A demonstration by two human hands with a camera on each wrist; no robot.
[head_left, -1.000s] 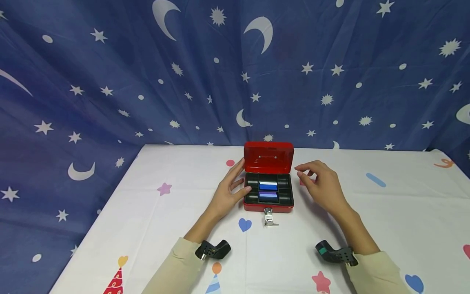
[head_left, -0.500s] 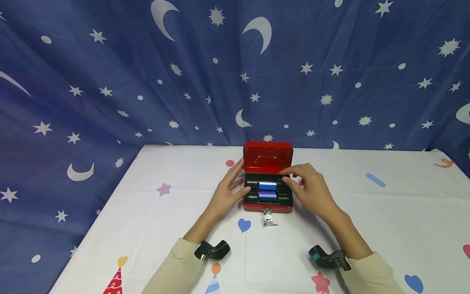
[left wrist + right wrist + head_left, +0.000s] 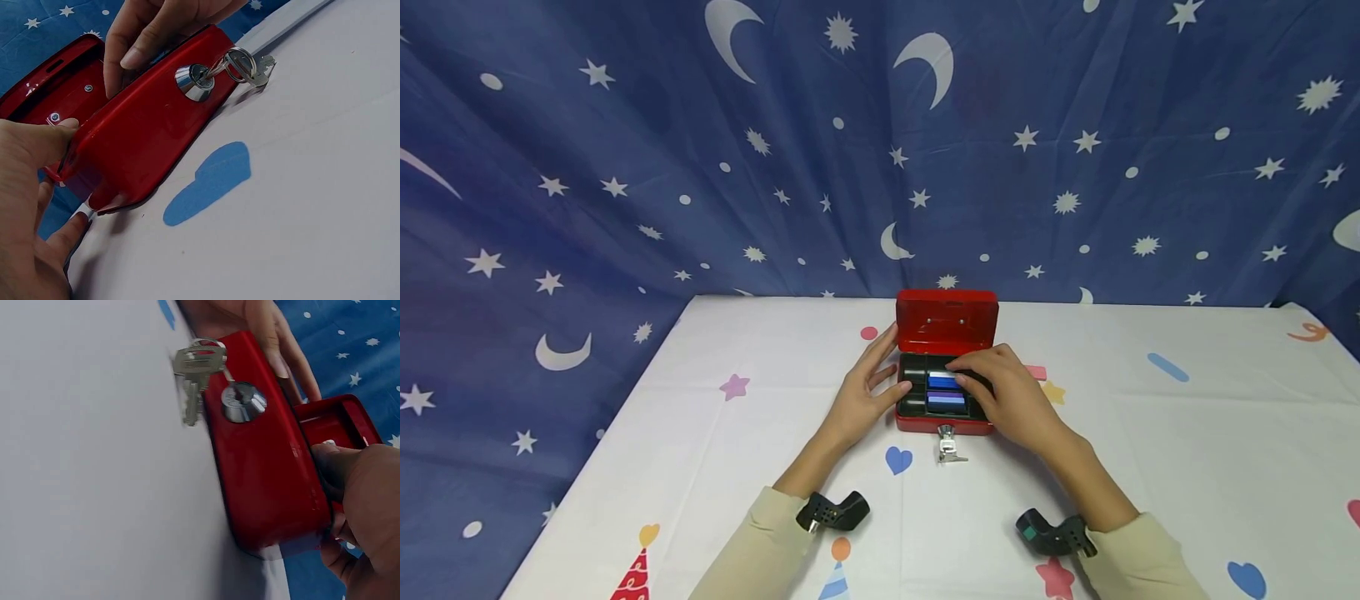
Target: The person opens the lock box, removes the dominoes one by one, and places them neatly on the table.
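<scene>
A red cash box [image 3: 907, 425] stands with its lid [image 3: 948, 325] raised and a black compartment tray inside. Two small blue-and-white blocks, the far block [image 3: 942, 380] and the near block [image 3: 946, 403], lie in the tray's middle column. My left hand [image 3: 861, 400] braces the box's left side, thumb on the rim and fingers along the wall. Over the tray's right part reaches my right hand [image 3: 1013, 400]; its thumb and forefinger tips are at the far block, with no clear grip visible. A key [image 3: 194, 378] hangs by a ring at the front lock [image 3: 244, 402].
A white tablecloth [image 3: 1187, 458] printed with coloured shapes covers the table. Behind it hangs a blue curtain [image 3: 820, 167] with moons and stars. Each wrist wears a black camera, such as the right camera [image 3: 1051, 533].
My right hand has moved left from beside the box, over the tray's right side, to the far block. My left hand and the box have stayed in place.
</scene>
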